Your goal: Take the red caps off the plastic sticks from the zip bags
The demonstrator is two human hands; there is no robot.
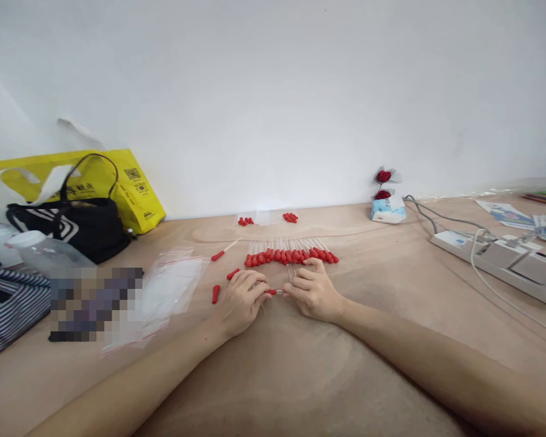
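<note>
Between my two hands is a glass dropper tube with a red rubber bulb (272, 292) at its left end. My left hand (244, 296) is closed on the bulb. The fingers of my right hand (316, 293) pinch the clear glass tube (279, 292). Just beyond my hands lies a row of droppers (291, 256), red bulbs toward me and thin clear tubes pointing away. Beside my left hand are two loose red bulbs, one upright in view (215, 294) and one tilted (233, 274). A single dropper (218, 255) lies apart, farther left.
Clear zip bags (170, 288) lie at the left, near a plastic bottle (40, 249), a black bag (79, 224) and a yellow bag (141, 200). Bagged droppers (264, 217) are by the wall. At right are a tissue pack (388, 210) and a power strip (452, 241) with cables.
</note>
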